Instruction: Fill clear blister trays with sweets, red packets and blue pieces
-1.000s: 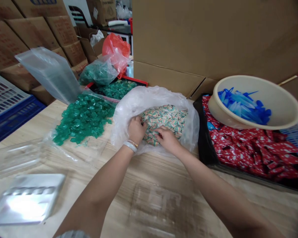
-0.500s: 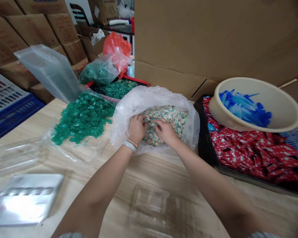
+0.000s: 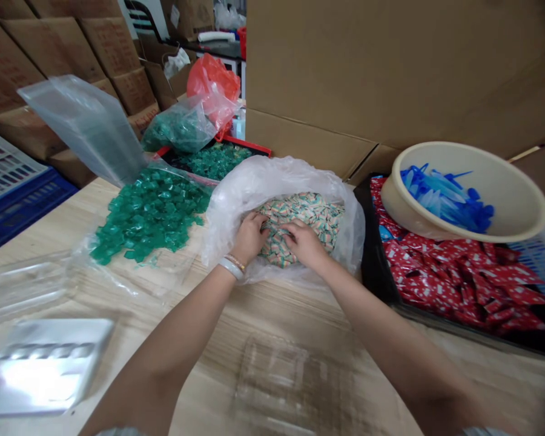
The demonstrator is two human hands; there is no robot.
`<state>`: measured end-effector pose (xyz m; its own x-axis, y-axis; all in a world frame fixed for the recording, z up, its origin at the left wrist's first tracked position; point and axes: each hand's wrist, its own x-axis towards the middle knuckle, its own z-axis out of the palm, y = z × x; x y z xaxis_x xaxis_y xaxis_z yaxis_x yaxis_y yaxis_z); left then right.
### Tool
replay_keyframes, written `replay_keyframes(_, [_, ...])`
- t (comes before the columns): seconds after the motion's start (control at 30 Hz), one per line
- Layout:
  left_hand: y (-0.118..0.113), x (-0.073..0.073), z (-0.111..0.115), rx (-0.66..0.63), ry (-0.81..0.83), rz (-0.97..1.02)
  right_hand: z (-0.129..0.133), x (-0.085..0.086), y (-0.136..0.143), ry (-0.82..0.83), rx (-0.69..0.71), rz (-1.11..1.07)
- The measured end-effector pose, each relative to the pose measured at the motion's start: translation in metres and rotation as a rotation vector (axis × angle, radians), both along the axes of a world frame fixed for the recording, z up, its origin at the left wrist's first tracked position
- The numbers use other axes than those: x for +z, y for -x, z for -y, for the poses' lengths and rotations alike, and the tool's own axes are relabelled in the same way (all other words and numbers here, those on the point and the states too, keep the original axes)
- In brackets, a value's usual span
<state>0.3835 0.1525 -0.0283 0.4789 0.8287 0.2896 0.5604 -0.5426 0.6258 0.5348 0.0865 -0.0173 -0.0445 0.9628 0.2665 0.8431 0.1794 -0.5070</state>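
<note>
A crumpled white plastic bag [image 3: 236, 181] lies open on the table, filled with small packets [image 3: 320, 212] striped in green, pink and cream. Both hands reach in over its near rim. My left hand [image 3: 251, 236], with a bracelet and a pale band at the wrist, rests on the left of the packets, fingers curled. Just to its right, my right hand [image 3: 303, 241] bends its fingers down among the packets, thumb and forefinger close together. The two hands nearly meet. What sits between the fingertips is too small and partly hidden to make out.
Left of the bag spreads a heap of green wrapped pieces [image 3: 154, 212] beside a tilted clear container [image 3: 86, 127]. A silver tray [image 3: 45, 366] and a clear plastic tray [image 3: 277, 381] lie nearer. On the right, a cream basin [image 3: 518, 200] with blue pieces stands over red packets [image 3: 463, 281].
Both hands stay in the bag among the packets, with only slight finger movement. My left forearm has shifted slightly left, and the view has moved a little.
</note>
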Motion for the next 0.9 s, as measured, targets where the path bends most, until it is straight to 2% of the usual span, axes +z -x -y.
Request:
replay_keyframes(0.1, [0.006, 0.002, 0.001, -0.016, 0.009, -0.008, 0.0, 0.001, -0.001, -0.021, 0.028, -0.014])
replay_keyframes(0.33, [0.014, 0.004, 0.007, -0.221, -0.027, 0.062, 0.002, -0.004, -0.003, -0.043, 0.182, -0.054])
replay_keyframes(0.6, [0.009, 0.001, 0.008, -0.176, -0.029, 0.029, 0.004, -0.009, -0.003, -0.021, 0.167, 0.047])
replay_keyframes(0.9, [0.01, -0.002, 0.004, -0.271, -0.043, -0.059, 0.003, -0.011, -0.003, 0.002, 0.144, 0.072])
